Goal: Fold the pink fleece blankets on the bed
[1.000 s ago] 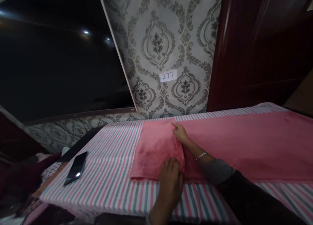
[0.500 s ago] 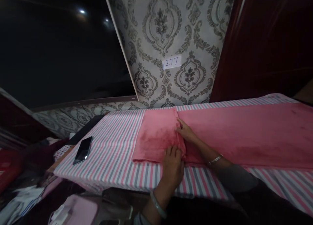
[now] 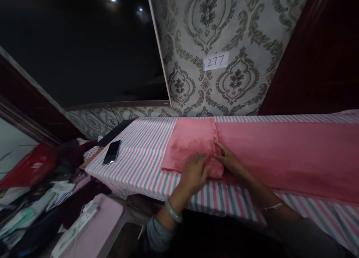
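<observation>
A long pink towel (image 3: 283,149) lies along the table, its left end folded back over itself into a flap (image 3: 188,132). My left hand (image 3: 193,172) is over the front part of this flap, palm down; motion blurs its fingers, but the thumb shows apart from them. At the flap's right edge, my right hand (image 3: 228,160) touches the fabric with index finger and thumb spread apart. The other right-hand fingers are mostly hidden. The towel's surface has darker, brushed-looking patches near my hands.
A striped cloth (image 3: 137,149) covers the table, with a phone (image 3: 112,152) at its left. Below left are a pink stool (image 3: 108,217), a power strip (image 3: 75,228) and piled clothes. A large screen (image 3: 98,52) and a paper label (image 3: 215,61) are on the wall behind.
My left hand has lifted its fingers from the flap's front right corner and shifted slightly left over the flap. My right hand stays at the folded edge. The camera view has turned left.
</observation>
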Demonstrator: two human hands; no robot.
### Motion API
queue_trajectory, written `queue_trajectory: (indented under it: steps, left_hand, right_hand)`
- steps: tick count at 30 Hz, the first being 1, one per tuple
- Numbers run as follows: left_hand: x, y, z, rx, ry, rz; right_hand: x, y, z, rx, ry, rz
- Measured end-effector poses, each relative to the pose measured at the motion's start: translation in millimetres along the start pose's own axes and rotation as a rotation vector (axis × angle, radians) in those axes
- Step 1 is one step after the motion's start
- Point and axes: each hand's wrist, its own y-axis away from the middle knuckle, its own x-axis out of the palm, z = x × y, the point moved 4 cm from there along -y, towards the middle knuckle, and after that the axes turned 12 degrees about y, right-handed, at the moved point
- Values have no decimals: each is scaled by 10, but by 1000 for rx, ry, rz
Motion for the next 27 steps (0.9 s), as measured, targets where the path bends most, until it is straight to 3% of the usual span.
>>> queue_trajectory:
  steps: [3,6,9,13,16,19,24,27]
  left_hand:
    - [-341,-60,295,-163,-199,-13]
    - [-471,-40,574,-291,-404,101]
    - [-393,51,745,-335,-492,228]
    - [-264,160,844,-312,-551,217]
    - [-226,207,891,-288,-569,203]
    - [-215,230,908,-258,-582,183]
    - [-240,243,903,-264,-525,186]
    - [-363,191,922,-269,-421,195]
  right_hand:
    - [-30,34,26,25,78,32]
    - [-106,67,168,-15,362,3]
    - [-90,74,460,-152,669,-61]
    - [179,37,772,-276,838,-62]
    - [423,27,711,-222,896,51]
    - [543,56,558,-194,930,76]
    - [504,109,534,-208,885,78]
    - [387,88,631,-211,816,138]
